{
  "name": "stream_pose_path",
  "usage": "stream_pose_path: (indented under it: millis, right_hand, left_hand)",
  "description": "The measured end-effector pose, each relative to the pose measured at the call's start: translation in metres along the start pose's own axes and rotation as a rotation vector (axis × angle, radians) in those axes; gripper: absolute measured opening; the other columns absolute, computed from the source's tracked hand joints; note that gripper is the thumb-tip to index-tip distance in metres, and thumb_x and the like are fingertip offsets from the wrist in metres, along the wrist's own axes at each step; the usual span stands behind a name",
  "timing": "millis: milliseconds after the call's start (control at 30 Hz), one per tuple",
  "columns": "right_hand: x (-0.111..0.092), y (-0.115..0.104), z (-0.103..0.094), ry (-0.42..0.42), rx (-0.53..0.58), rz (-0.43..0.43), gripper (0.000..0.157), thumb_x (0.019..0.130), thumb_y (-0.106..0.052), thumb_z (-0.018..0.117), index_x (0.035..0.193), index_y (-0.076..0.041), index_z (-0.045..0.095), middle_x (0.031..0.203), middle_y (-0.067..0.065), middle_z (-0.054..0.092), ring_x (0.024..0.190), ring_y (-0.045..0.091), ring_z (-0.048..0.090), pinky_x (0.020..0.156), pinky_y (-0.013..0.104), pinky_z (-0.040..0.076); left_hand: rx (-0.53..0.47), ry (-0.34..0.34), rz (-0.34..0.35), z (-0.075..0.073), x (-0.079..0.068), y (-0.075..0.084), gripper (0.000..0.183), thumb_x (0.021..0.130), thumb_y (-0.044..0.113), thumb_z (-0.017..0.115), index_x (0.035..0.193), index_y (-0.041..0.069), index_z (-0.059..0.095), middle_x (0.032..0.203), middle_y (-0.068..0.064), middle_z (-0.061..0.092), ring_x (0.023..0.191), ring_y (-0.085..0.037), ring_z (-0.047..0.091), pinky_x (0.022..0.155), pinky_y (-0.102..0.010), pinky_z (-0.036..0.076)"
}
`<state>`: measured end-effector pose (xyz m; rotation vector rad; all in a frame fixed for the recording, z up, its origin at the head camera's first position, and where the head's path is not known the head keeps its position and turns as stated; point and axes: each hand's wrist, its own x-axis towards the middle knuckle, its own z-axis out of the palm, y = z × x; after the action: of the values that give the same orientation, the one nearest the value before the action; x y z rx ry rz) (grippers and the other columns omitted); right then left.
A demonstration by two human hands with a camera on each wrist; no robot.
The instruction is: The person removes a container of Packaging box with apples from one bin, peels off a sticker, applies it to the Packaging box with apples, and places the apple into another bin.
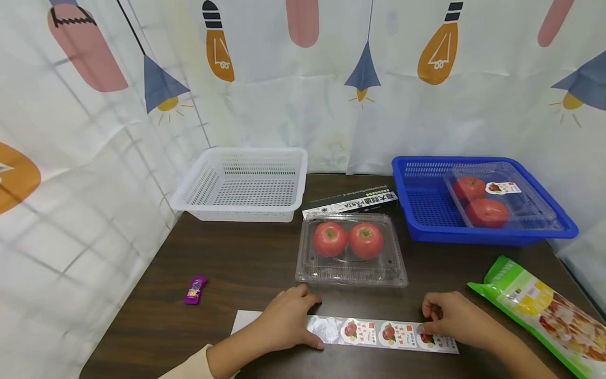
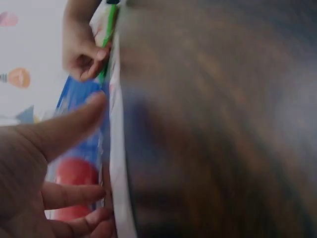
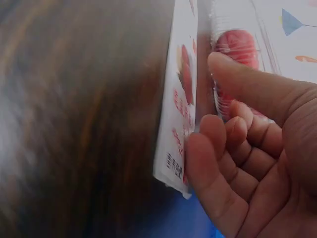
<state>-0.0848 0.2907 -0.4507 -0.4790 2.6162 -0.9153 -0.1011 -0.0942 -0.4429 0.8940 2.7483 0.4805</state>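
Note:
A white strip of stickers (image 1: 357,332), printed with red fruit and red characters, lies along the table's front. My left hand (image 1: 290,319) rests over its middle, thumb and fingers spread across the strip, beside a bare shiny patch. At the right end, my right hand (image 1: 447,318) touches the last sticker (image 3: 185,114) with a fingertip; its other fingers are loosely bent, a gap showing between the digits in the right wrist view. Just behind the hands stands a closed clear plastic box (image 1: 352,269) with two tomatoes (image 1: 366,240) inside.
A white basket (image 1: 239,215) stands back left. In the blue basket (image 1: 464,236) at back right lies another tomato box (image 1: 530,205) bearing a sticker. Between them is a black pasta box (image 1: 350,202). A purple packet (image 1: 195,290) lies left, a green food bag (image 1: 544,310) right.

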Motion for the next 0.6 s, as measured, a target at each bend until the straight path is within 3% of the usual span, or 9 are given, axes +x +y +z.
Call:
stream_pose_path:
  millis: [200, 433, 600]
  right_hand:
    - [0.001, -0.005, 0.005, -0.011, -0.013, -0.007, 0.034, 0.077, -0.045, 0.08, 0.081, -0.021, 0.056, 0.062, -0.012, 0.047, 0.054, 0.002, 0.042, 0.048, 0.023, 0.034]
    - [0.002, -0.011, 0.008, -0.01, -0.014, -0.016, 0.033, 0.078, -0.045, 0.079, 0.083, -0.02, 0.056, 0.063, -0.012, 0.046, 0.055, 0.002, 0.041, 0.048, 0.023, 0.034]
    - [0.005, -0.016, 0.01, -0.01, -0.029, -0.039, 0.031, 0.08, -0.045, 0.077, 0.083, -0.022, 0.057, 0.062, -0.013, 0.048, 0.054, 0.001, 0.042, 0.048, 0.023, 0.036]
  left_hand:
    - [0.088, 0.005, 0.049, 0.003, 0.004, 0.004, 0.077, 0.063, 0.061, 0.082, 0.12, 0.013, 0.064, 0.105, 0.004, 0.059, 0.092, -0.014, 0.058, 0.081, -0.037, 0.049]
    - [0.027, -0.01, 0.079, 0.0, 0.01, 0.002, 0.044, 0.064, 0.049, 0.087, 0.086, 0.022, 0.061, 0.082, 0.014, 0.055, 0.08, -0.006, 0.051, 0.072, -0.03, 0.045]
    - [-0.077, -0.086, 0.072, -0.003, 0.015, 0.006, 0.035, 0.071, 0.039, 0.086, 0.086, 0.023, 0.058, 0.077, 0.017, 0.052, 0.07, -0.004, 0.049, 0.062, -0.024, 0.043]
